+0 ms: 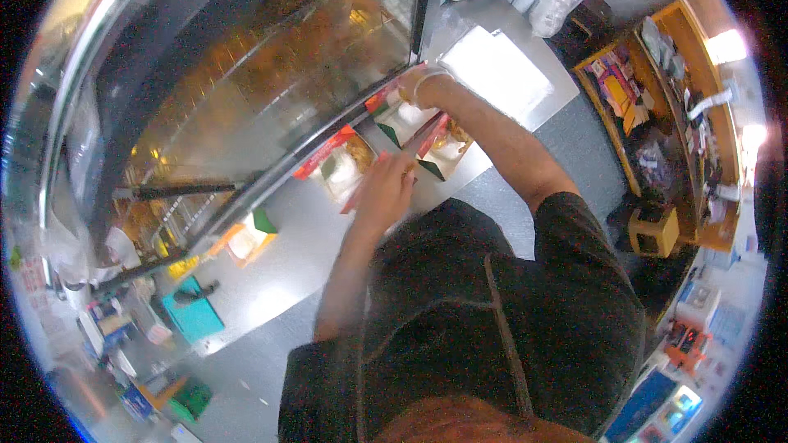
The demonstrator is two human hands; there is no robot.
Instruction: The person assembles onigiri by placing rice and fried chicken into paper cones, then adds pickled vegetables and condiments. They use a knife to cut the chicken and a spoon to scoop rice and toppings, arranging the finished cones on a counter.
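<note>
Just beyond the dark shirt (443,279), the left hand (389,185) hangs over the tabletop (308,253), its fingers drawn close together; blur hides whether they grip anything. The open left carton (345,171), white and red with food inside, lies immediately to its left, and the front carton (450,150) to its right and a little farther out, so this hand is the nearer to both (judging by the flat view alone). I cannot make out each carton's long axis, though their row slants up to the right along the glass case (287,74). Farther out, the right hand (428,89) bends over the back carton (400,121), near its far side; whether it holds something, I cannot tell. White sheets (499,74) lie to its right, and a wooden shelf (698,115) stands well apart.
</note>
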